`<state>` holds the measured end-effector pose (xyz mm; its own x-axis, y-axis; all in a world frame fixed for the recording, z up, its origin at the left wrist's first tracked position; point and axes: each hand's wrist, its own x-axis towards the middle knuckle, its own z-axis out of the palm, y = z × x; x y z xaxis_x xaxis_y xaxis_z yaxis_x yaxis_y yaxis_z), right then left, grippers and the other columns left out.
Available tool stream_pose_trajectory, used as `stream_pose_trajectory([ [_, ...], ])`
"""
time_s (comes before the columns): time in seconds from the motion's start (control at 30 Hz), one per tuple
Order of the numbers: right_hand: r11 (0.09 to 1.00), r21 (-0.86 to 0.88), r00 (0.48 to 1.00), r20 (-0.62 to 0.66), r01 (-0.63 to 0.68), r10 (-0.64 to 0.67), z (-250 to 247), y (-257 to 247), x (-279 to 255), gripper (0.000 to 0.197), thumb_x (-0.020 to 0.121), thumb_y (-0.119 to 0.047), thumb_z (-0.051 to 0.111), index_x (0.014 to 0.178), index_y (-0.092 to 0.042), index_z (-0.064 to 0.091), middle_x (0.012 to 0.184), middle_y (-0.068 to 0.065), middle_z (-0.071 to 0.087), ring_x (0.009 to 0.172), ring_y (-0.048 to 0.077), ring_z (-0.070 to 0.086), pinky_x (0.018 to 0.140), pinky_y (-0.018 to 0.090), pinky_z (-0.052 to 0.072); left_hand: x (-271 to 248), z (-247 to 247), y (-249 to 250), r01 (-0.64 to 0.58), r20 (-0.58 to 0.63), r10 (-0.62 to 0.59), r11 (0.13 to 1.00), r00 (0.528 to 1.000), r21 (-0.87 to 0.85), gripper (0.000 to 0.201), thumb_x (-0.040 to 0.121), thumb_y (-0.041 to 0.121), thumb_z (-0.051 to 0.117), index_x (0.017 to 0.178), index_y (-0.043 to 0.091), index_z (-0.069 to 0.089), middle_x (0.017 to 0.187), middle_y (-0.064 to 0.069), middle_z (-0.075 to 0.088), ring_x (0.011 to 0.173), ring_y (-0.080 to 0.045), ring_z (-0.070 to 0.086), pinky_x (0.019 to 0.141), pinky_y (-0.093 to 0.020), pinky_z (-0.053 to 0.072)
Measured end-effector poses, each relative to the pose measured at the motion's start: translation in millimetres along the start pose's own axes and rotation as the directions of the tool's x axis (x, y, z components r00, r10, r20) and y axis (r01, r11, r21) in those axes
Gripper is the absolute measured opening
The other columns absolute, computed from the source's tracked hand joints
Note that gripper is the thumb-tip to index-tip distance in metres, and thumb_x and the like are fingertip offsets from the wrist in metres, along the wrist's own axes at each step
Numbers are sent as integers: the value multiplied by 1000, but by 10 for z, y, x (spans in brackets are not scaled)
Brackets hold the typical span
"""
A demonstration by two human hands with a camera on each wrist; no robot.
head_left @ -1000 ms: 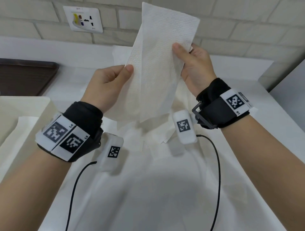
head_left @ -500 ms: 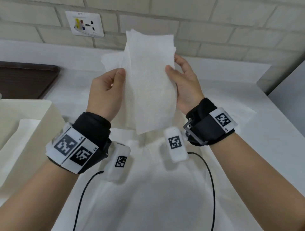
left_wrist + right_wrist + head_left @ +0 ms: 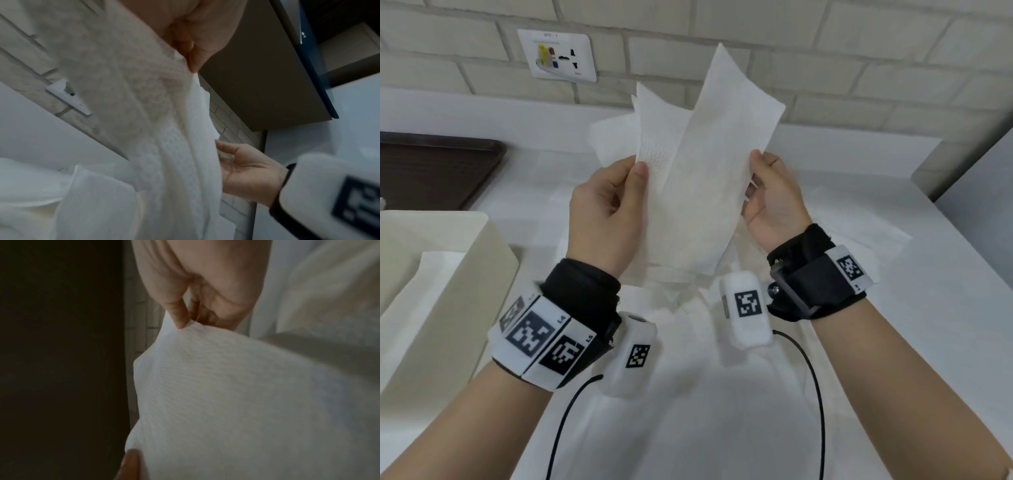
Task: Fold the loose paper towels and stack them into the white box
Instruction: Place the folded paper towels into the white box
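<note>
Across the white counter lies a spread of loose paper towels, a broad sheet running from the near edge up under both wrists, so plenty of folding is left by the look of it. At the left sits the white box, and there's a flat white towel already lying in it. Up above the middle of the counter, the paper towel in play is held in the air, doubled over lengthwise, its flaps fanning apart at the top. The left hand has its left edge, thumb pressed on the front face and fingers curled behind. The right hand is at the right edge, and the right wrist view shows its thumb and fingers pinching the paper. So this looks like mid-fold: the layers haven't been squared up yet. The next move likely calls for drawing those edges flush, creasing, then carrying the towel left to the box. Nothing solid blocks that path; the box wall has to be cleared, and limp paper could well flop open on the way. Far left, a dark brown tray stays out of it, and a wall socket sits on the brick behind.
</note>
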<state>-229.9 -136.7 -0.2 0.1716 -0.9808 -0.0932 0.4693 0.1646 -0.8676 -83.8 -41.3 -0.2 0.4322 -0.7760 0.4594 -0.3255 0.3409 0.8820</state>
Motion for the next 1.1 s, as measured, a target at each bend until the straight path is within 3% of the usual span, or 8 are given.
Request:
stream_pose_trajectory([
  [0.1,989,99,991,92,-106,97,38,50,-3,18,98,-15,43,82,-13,49,88,2,59,83,16,57,89,35,48,-30,60,-8,-34,18,33,999,999,39,17,89,29,48,92,41,59,64,13,53,73,-18,49,80,-34,45],
  [0.2,993,34,986,128,-111,106,100,99,-43,14,97,-14,46,83,-12,48,89,4,59,82,18,58,85,37,49,-54,106,-4,-41,30,39,997,999,68,18,90,28,49,99,37,61,54,22,52,67,-12,46,84,-38,46],
  [0.3,999,-19,990,135,-36,38,125,134,-55,12,90,-2,55,84,-11,51,86,6,61,79,16,59,82,32,50,-45,92,-12,34,35,-34,999,999,10,20,87,28,49,98,32,66,79,4,68,77,-8,56,86,-36,47],
  [0.53,978,-6,978,-6,210,-210,107,75,-14,27,83,14,54,76,-11,51,75,1,53,69,8,55,70,12,50,29,-30,85,191,87,-181,975,980,-117,16,84,24,53,88,25,69,89,12,68,85,-4,59,86,-32,46],
  [0.63,973,68,974,51,219,-222,78,-4,10,26,84,15,52,80,-10,50,81,3,54,71,9,56,76,17,50,162,-138,76,257,52,-253,961,966,-103,26,86,37,48,86,23,70,101,10,68,92,1,58,95,-37,44],
  [0.77,971,56,952,189,233,-239,156,-57,5,28,84,15,51,92,-11,47,99,8,53,83,13,58,79,21,51,264,-108,150,368,190,-350,927,917,-71,44,78,64,39,78,31,69,95,10,68,97,-15,61,89,-38,48],
  [0.93,871,-332,923,260,362,-285,343,1,-66,41,83,9,58,109,-16,37,107,2,50,82,9,61,80,27,54,213,89,247,235,195,-216,969,957,-77,14,91,28,56,100,21,64,92,15,68,87,-3,66,76,-17,51],
  [1.1,771,-553,944,270,314,-191,375,34,-126,46,85,-22,65,124,-15,41,131,6,46,113,14,53,98,31,47,289,43,126,161,34,-159,983,987,-91,18,89,10,59,105,15,56,92,11,63,80,2,63,70,-12,51],
])
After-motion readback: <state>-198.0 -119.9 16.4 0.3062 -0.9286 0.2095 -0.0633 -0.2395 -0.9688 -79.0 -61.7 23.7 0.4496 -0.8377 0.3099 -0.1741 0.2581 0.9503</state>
